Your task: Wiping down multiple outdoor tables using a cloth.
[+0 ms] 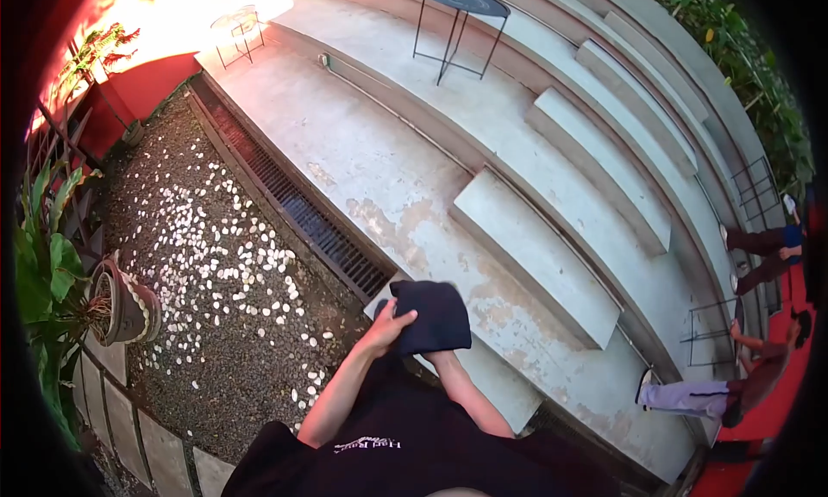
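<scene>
A folded black cloth [431, 317], perhaps a garment, is held out in front of my body. My left hand [388, 329] grips its left edge, the thumb lying on top and the fingers partly out of sight. From the near side my right hand [440, 357] reaches under the cloth; most of its fingers are hidden below it. The cloth looks like a compact, roughly square bundle with rounded corners. Beneath it, part of a pale concrete slab [482, 374] shows.
A drain grate [310, 228] runs beside gravel with white pebbles [213, 238]. Curved concrete steps [537, 258] rise to the right. A black round tray table [466, 0] stands on them. A potted plant [123, 309] is at left. Two people [757, 374] are at far right.
</scene>
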{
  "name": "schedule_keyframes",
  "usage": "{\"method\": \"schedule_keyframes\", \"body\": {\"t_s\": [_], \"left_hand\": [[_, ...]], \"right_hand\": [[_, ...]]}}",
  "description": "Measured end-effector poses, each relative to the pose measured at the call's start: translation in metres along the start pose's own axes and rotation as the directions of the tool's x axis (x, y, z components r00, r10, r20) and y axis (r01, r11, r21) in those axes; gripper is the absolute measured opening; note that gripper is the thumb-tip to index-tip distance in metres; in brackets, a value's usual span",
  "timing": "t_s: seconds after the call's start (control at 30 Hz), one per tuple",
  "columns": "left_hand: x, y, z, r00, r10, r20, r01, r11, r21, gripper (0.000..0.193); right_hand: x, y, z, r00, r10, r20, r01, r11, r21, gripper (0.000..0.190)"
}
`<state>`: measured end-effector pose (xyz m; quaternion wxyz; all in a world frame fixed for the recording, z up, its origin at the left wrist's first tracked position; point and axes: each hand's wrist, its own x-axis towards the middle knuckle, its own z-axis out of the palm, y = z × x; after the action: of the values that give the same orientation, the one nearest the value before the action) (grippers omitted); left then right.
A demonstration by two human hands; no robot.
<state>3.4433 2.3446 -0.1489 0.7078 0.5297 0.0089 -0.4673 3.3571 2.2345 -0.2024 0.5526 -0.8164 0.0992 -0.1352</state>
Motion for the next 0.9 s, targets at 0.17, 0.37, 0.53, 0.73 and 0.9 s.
{"method": "schedule_keyframes", "body": {"t_s": [0.17,0.37,0.53,0.73,0.9], "left_hand": [[0.051,0.072,-0.015,0.994,0.096,-0.049,-0.095,0.995,0.032,0.055],[0.090,0.178,-0.021,0.998,0.035,-0.053,-0.025,0.983,0.183,0.057],[0.126,0.209,-0.030,0.995,-0.018,-0.094,0.032,0.989,0.143,0.046],[0.188,0.233,-0.072,0.972,-0.074,-0.225,0.110,0.982,0.153,0.033],[0.236,0.303,-0.082,0.914,-0.123,-0.386,0.174,0.980,0.101,0.029]], "right_hand": [[0.112,-0.005,0.001,0.965,0.249,0.082,-0.215,0.571,0.793,0.037],[0.234,-0.040,-0.035,0.984,-0.023,-0.178,0.042,0.994,0.101,0.038],[0.319,-0.077,-0.068,0.928,-0.342,-0.150,0.231,0.841,-0.489,0.040],[0.395,-0.045,-0.107,0.985,-0.126,0.117,0.168,0.850,-0.500,0.056],[0.460,-0.058,-0.147,0.982,-0.104,-0.157,0.010,0.861,-0.509,0.056]]}}
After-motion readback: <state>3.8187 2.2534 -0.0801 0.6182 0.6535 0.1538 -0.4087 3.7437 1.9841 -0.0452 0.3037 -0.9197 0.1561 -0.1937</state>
